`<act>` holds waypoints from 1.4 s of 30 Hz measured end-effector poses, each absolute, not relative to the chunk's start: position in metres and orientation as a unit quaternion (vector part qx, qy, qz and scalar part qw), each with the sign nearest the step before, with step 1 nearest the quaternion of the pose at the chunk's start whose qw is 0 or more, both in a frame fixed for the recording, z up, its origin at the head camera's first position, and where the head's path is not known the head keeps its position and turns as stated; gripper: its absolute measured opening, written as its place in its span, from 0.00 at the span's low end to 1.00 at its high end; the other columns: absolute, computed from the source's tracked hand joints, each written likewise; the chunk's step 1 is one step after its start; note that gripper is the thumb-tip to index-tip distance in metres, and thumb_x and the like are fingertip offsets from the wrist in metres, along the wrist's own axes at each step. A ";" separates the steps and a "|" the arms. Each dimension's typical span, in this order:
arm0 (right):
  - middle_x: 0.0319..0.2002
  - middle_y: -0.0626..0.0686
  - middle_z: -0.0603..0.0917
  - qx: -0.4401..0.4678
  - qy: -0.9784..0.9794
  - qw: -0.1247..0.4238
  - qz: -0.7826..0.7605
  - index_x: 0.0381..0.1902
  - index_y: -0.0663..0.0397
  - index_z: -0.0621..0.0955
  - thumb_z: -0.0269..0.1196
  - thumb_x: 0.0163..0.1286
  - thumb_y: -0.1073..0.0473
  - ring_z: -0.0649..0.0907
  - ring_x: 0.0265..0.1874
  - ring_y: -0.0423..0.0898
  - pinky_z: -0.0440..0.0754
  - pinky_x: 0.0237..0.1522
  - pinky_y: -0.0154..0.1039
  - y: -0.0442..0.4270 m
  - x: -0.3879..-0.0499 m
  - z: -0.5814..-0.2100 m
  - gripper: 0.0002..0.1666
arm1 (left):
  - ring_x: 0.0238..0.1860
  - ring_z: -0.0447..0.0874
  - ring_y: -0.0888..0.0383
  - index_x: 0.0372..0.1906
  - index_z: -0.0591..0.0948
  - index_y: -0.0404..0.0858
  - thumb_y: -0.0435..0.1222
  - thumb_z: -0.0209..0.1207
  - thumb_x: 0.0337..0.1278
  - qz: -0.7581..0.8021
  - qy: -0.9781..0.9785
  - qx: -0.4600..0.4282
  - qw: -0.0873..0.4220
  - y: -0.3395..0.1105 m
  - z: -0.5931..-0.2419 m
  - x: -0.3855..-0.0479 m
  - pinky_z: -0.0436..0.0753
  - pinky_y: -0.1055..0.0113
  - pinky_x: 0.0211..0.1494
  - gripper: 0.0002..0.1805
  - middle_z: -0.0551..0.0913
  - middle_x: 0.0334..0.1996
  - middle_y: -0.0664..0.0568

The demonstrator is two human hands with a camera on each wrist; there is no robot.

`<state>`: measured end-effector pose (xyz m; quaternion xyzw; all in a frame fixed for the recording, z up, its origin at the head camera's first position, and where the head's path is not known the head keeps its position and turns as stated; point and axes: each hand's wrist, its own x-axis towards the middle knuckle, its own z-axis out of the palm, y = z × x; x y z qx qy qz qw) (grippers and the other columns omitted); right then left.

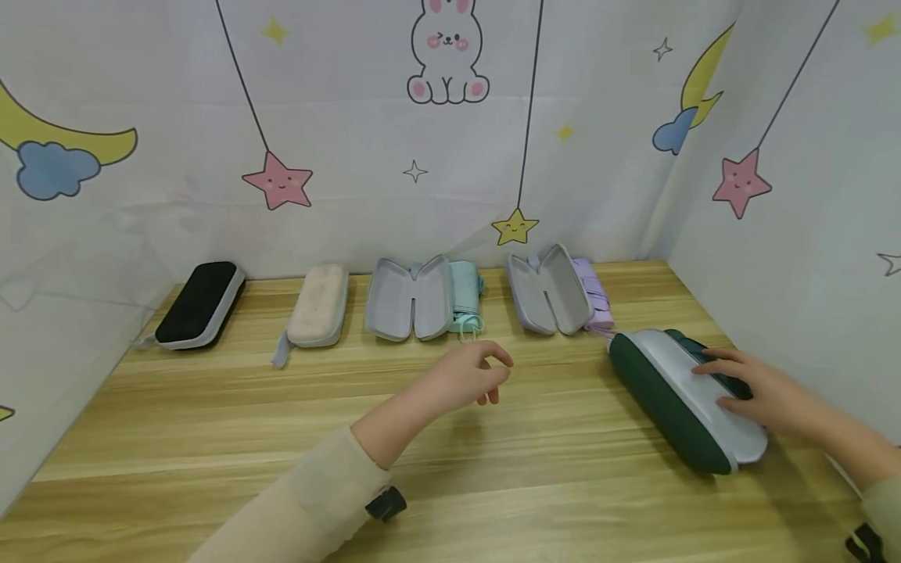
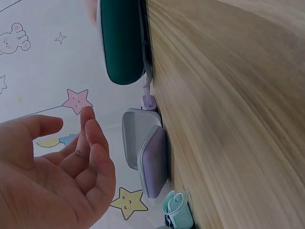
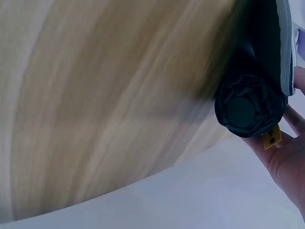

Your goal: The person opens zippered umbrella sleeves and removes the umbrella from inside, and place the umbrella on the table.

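Gripping the green case (image 1: 679,395) and dark umbrella (image 3: 248,105) in a half-curled right hand (image 1: 763,395), front-right of the lilac case (image 1: 563,289), hovering front-left of it with an empty, loosely bent left hand (image 1: 468,375), and possibly risking dropping the umbrella by bundling both one-handed.

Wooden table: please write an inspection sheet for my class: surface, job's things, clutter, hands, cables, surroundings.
Surface: wood-grain table.
Job's things: green case, dark rolled bundle against it.
Clutter: black case and beige case, closed; open grey case beside mint bundle; open purple case beside purple bundle.
Hands: left hand above the table, holding nothing; right hand holding the green case and bundle.
Cables: nothing seen.
Surroundings: white backdrop with cartoon prints.
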<state>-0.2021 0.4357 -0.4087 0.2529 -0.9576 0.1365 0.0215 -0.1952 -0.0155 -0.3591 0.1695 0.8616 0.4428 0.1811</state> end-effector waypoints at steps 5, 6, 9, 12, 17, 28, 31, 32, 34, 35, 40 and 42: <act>0.61 0.70 0.67 0.235 -0.960 0.008 0.149 0.53 0.58 0.80 0.71 0.55 0.70 0.69 0.55 0.73 0.73 0.45 0.63 0.444 -0.212 -0.408 0.26 | 0.28 0.82 0.50 0.53 0.79 0.41 0.38 0.53 0.69 0.445 0.860 0.170 0.183 -0.014 -0.360 -0.195 0.77 0.63 0.34 0.13 0.83 0.22 0.51; 0.61 0.70 0.67 0.232 -0.961 0.008 0.148 0.53 0.58 0.80 0.71 0.55 0.70 0.69 0.55 0.73 0.72 0.45 0.64 0.445 -0.214 -0.407 0.26 | 0.29 0.82 0.49 0.53 0.79 0.41 0.38 0.53 0.69 0.445 0.860 0.170 0.184 -0.014 -0.360 -0.196 0.77 0.63 0.34 0.13 0.83 0.23 0.51; 0.60 0.72 0.67 0.229 -0.962 0.006 0.145 0.53 0.61 0.80 0.71 0.55 0.70 0.69 0.55 0.74 0.72 0.46 0.65 0.448 -0.222 -0.406 0.26 | 0.30 0.83 0.47 0.53 0.79 0.41 0.38 0.53 0.69 0.444 0.860 0.169 0.185 -0.014 -0.361 -0.196 0.77 0.63 0.33 0.13 0.83 0.23 0.51; 0.60 0.74 0.66 0.218 -0.965 -0.009 0.147 0.54 0.64 0.79 0.70 0.57 0.69 0.67 0.56 0.76 0.71 0.48 0.67 0.449 -0.231 -0.405 0.26 | 0.31 0.83 0.46 0.53 0.79 0.41 0.38 0.53 0.69 0.445 0.860 0.169 0.187 -0.014 -0.362 -0.196 0.78 0.63 0.34 0.13 0.83 0.22 0.51; 0.60 0.76 0.64 0.195 -0.970 -0.032 0.139 0.57 0.66 0.77 0.68 0.59 0.67 0.66 0.56 0.77 0.68 0.50 0.69 0.449 -0.247 -0.403 0.26 | 0.32 0.83 0.44 0.53 0.79 0.39 0.37 0.53 0.69 0.450 0.858 0.166 0.184 -0.014 -0.363 -0.197 0.79 0.62 0.34 0.13 0.82 0.23 0.50; 0.60 0.78 0.63 0.167 -0.976 -0.047 0.133 0.57 0.69 0.76 0.66 0.61 0.67 0.64 0.58 0.78 0.63 0.55 0.71 0.439 -0.286 -0.396 0.26 | 0.28 0.82 0.48 0.53 0.79 0.39 0.37 0.53 0.69 0.449 0.859 0.169 0.180 -0.016 -0.364 -0.196 0.78 0.64 0.33 0.13 0.82 0.22 0.50; 0.60 0.79 0.63 0.162 -0.976 -0.049 0.134 0.57 0.70 0.76 0.66 0.62 0.68 0.63 0.59 0.78 0.62 0.57 0.70 0.436 -0.299 -0.396 0.26 | 0.25 0.81 0.52 0.53 0.79 0.39 0.37 0.53 0.69 0.452 0.857 0.168 0.182 -0.017 -0.365 -0.195 0.78 0.64 0.33 0.13 0.82 0.21 0.50; 0.60 0.79 0.63 0.160 -0.977 -0.049 0.133 0.57 0.70 0.76 0.66 0.62 0.68 0.63 0.59 0.78 0.61 0.57 0.70 0.435 -0.303 -0.396 0.26 | 0.25 0.80 0.53 0.53 0.78 0.39 0.37 0.53 0.69 0.453 0.856 0.169 0.182 -0.018 -0.366 -0.195 0.77 0.64 0.33 0.13 0.82 0.21 0.50; 0.60 0.79 0.63 0.156 -0.977 -0.050 0.136 0.57 0.70 0.76 0.65 0.61 0.68 0.62 0.60 0.78 0.61 0.58 0.69 0.434 -0.311 -0.397 0.26 | 0.24 0.80 0.54 0.53 0.78 0.38 0.37 0.53 0.69 0.456 0.854 0.170 0.184 -0.019 -0.366 -0.193 0.77 0.64 0.33 0.13 0.82 0.21 0.50; 0.60 0.79 0.63 0.153 -0.977 -0.050 0.137 0.57 0.71 0.75 0.65 0.62 0.69 0.62 0.60 0.77 0.60 0.59 0.69 0.434 -0.315 -0.397 0.26 | 0.25 0.80 0.54 0.53 0.78 0.38 0.37 0.53 0.69 0.457 0.853 0.172 0.185 -0.020 -0.367 -0.192 0.77 0.64 0.33 0.13 0.82 0.22 0.50; 0.60 0.80 0.64 0.145 -0.978 -0.045 0.144 0.57 0.72 0.76 0.64 0.61 0.70 0.62 0.60 0.77 0.59 0.60 0.69 0.433 -0.333 -0.395 0.25 | 0.26 0.81 0.52 0.53 0.78 0.38 0.36 0.54 0.68 0.461 0.851 0.175 0.181 -0.026 -0.369 -0.188 0.79 0.62 0.34 0.13 0.81 0.21 0.50; 0.60 0.80 0.64 0.140 -0.978 -0.044 0.145 0.57 0.72 0.75 0.64 0.60 0.71 0.61 0.61 0.77 0.59 0.60 0.68 0.432 -0.341 -0.395 0.25 | 0.26 0.80 0.52 0.53 0.78 0.37 0.36 0.54 0.68 0.463 0.851 0.176 0.177 -0.028 -0.369 -0.186 0.79 0.62 0.34 0.13 0.81 0.21 0.50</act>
